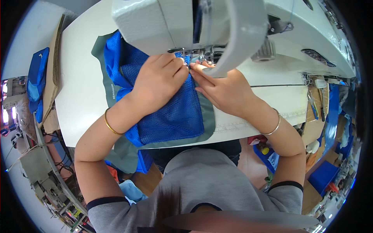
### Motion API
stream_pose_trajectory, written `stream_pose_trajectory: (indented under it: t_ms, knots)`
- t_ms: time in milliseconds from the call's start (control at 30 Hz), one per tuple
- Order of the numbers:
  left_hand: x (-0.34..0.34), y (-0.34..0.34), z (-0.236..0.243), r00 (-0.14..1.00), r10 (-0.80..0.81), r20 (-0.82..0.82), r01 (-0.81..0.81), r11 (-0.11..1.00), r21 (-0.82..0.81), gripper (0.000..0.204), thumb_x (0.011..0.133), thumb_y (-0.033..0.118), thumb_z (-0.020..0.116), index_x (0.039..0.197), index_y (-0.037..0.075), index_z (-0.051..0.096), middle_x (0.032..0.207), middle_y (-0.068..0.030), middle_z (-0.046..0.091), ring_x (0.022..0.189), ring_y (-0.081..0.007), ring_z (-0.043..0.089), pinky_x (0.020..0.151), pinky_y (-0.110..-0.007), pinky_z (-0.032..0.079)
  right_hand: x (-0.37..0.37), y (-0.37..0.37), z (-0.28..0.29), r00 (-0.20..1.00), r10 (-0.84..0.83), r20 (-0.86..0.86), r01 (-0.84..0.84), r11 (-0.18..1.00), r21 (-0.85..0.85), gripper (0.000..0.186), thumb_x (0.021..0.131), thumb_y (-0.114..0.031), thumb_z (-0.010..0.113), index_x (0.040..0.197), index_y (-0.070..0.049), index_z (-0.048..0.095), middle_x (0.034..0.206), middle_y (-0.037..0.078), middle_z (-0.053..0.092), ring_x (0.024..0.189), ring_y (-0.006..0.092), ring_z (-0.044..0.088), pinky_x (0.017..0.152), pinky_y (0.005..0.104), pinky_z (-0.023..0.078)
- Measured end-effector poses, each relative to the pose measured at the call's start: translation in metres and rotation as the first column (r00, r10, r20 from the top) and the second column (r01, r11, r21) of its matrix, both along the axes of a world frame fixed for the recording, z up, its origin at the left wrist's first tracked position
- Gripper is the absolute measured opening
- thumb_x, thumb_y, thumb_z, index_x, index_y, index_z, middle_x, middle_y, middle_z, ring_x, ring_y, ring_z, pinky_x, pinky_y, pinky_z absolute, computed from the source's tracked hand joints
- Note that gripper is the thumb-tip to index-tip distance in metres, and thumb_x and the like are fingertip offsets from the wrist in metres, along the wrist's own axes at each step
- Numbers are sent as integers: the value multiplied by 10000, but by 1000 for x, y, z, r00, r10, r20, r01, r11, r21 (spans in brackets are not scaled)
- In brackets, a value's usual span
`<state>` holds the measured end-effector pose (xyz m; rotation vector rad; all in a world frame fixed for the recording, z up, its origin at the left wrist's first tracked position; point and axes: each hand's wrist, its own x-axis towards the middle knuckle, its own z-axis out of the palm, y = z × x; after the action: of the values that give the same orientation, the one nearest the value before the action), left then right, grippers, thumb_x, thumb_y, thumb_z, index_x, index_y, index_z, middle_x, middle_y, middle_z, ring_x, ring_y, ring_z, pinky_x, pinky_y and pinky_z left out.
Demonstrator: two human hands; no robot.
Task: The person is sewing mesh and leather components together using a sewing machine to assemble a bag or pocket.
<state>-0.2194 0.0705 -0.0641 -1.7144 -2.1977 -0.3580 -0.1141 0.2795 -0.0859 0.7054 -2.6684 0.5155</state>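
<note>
Blue mesh cloth (171, 116) lies on white table (268, 103), upper edge below sewing machine (151, 27). Left hand (161, 79) curled at edge; right hand (227, 93), fingers narrow; pinch hidden, can't tell. I'd guide with 2 hands, cloth flat, fingertips clear of metal parts (215, 58).

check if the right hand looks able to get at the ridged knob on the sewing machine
Likely yes: in view, the right hand is below the ridged knob, and the way up beside the curved white part looks free, though that hand's fingers are at the blue mesh fabric.
</note>
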Motion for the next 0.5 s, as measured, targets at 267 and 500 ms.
stream_pose_trajectory:
  t_ms: [267,500]
  knots:
    - [1,-6,4,996,77,-55,-72,994,83,287,756,126,694,1025,27,715,1096,-103,698,1006,-272,667,885,-411,533,-1,-1,-4,998,-24,-66,23,1000,-4,227,826,-210,784,993,-58,774,1123,106,699,1189,296,639,1019,401,538]
    - [-2,-6,8,999,-53,-2,53,998,38,274,742,109,692,1000,17,698,989,-91,668,991,-273,662,878,-400,530,4,1,-6,996,-6,-93,7,1000,7,232,832,-201,780,1003,-44,768,1113,86,703,1174,280,651,1012,404,543]
